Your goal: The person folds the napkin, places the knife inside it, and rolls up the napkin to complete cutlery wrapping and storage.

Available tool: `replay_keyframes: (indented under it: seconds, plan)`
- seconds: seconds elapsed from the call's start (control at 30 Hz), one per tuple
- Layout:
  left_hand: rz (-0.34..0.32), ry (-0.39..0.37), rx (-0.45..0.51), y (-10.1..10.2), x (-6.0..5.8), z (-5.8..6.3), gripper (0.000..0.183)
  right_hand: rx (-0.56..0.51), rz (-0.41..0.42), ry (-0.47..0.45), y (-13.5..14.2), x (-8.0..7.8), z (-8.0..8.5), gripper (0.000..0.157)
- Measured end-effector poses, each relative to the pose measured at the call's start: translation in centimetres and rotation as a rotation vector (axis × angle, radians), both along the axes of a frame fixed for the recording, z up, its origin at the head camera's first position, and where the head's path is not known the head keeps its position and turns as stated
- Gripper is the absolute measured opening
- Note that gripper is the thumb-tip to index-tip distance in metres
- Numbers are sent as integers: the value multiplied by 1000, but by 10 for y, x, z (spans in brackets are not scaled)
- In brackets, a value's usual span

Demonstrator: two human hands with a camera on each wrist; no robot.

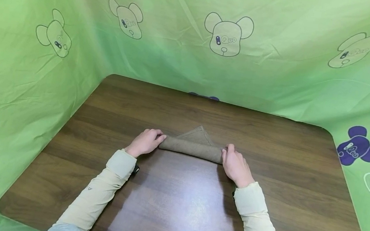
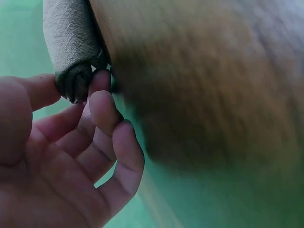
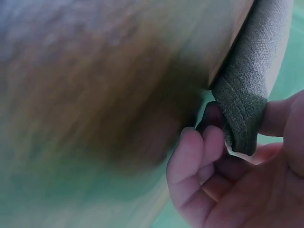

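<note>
A brown-grey cloth (image 1: pixel 189 148), rolled into a tube, lies across the middle of the table, with one flat pointed corner (image 1: pixel 200 134) sticking out on its far side. At the tube's left end, my left hand (image 1: pixel 146 142) pinches it between thumb and fingers. The left wrist view shows the spiral layers of the cloth end (image 2: pixel 76 83) between thumb and fingertips. My right hand (image 1: pixel 237 166) pinches the opposite end; in the right wrist view the cloth end (image 3: pixel 242 118) sits between its thumb and curled fingers. The underside of the roll is hidden.
The dark wood table (image 1: pixel 110 102) has rounded corners. Green fabric (image 1: pixel 174 60) printed with bear heads hangs behind it and along both sides. Light glares off the tabletop in front of the roll.
</note>
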State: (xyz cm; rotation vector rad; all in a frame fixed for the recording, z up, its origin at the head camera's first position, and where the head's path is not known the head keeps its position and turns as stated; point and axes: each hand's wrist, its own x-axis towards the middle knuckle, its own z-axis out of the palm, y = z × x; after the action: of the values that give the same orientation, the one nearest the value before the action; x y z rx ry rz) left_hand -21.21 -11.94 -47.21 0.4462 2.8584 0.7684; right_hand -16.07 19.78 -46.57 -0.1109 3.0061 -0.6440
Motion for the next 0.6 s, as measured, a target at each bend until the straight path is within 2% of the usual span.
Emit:
replay_keyframes:
  seconds: [0.27,0.6]
  plan:
    - [43,-11,1,2,-1,-1,31,19,-88,-63,-2,-3,2,26]
    - [114,-38,-3,5,-3,0,31,28,-157,-81,-2,-7,6,30]
